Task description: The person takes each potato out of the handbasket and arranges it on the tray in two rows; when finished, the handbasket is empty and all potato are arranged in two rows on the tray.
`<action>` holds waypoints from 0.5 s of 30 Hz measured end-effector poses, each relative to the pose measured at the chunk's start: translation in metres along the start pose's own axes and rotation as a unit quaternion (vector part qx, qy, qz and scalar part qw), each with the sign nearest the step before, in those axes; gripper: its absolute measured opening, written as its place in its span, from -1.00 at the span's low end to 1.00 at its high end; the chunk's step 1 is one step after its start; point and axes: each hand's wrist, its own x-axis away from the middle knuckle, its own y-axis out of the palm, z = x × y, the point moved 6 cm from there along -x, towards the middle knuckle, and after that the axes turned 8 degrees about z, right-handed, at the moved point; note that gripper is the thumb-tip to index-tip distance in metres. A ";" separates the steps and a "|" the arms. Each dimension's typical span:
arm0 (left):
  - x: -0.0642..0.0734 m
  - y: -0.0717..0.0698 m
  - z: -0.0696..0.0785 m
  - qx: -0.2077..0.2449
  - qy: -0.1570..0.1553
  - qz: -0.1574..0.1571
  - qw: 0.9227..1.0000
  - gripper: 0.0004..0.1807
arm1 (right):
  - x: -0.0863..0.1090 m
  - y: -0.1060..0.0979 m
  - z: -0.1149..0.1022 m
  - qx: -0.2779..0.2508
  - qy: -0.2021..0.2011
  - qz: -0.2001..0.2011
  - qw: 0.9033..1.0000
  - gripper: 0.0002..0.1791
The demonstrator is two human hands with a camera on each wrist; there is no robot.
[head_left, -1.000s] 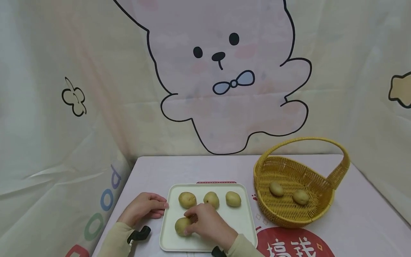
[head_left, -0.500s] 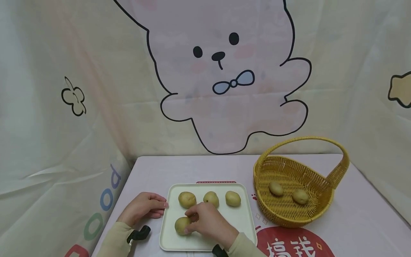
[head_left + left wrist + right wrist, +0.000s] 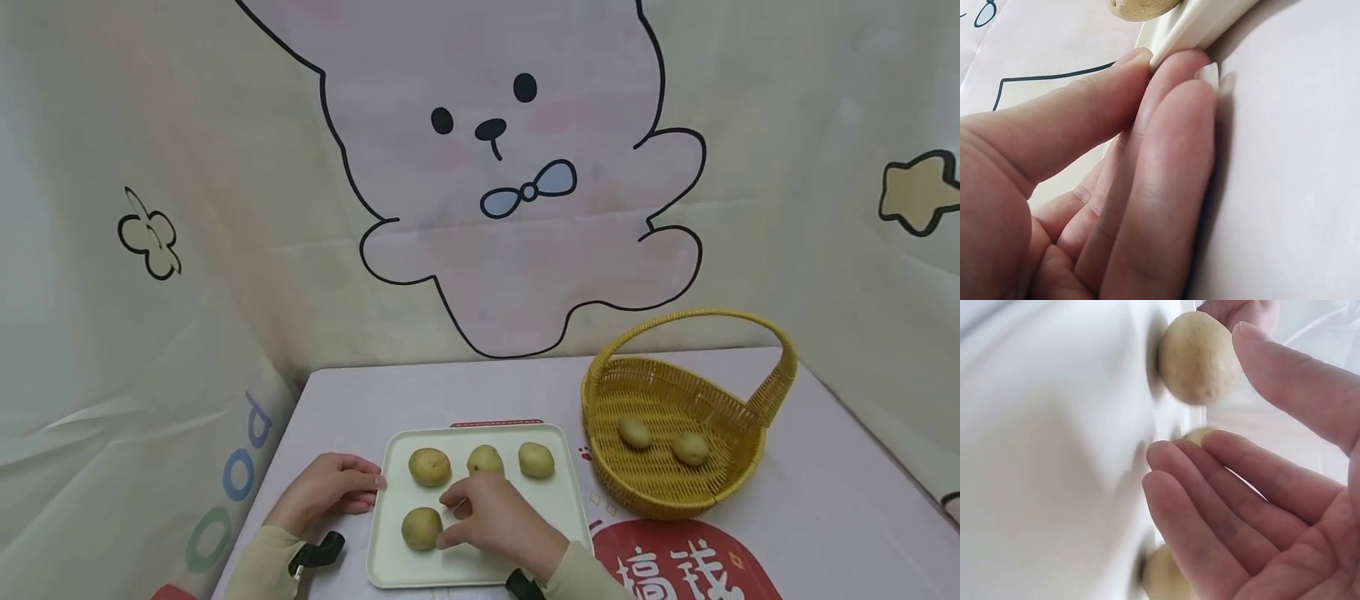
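Yellow basket (image 3: 666,407) beside the tray (image 3: 553,502)

A pale cloth backdrop (image 3: 810,267) hangs before us, printed with a large black-outlined bear-like figure (image 3: 517,267) wearing a blue bow tie (image 3: 528,191). We see a three-lobed flower outline (image 3: 150,237) to the left and a tan star (image 3: 917,193) at the far right. Low on the left side we make out purple, blue and green letters (image 3: 227,475). On the whitish table (image 3: 420,392) we notice a red printed patch (image 3: 678,535) bearing white characters (image 3: 645,575).
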 end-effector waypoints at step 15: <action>-0.005 0.000 -0.003 -0.019 0.007 -0.004 1.000 -0.52 | 0.077 -0.138 0.037 0.027 -0.004 0.089 0.996 -0.58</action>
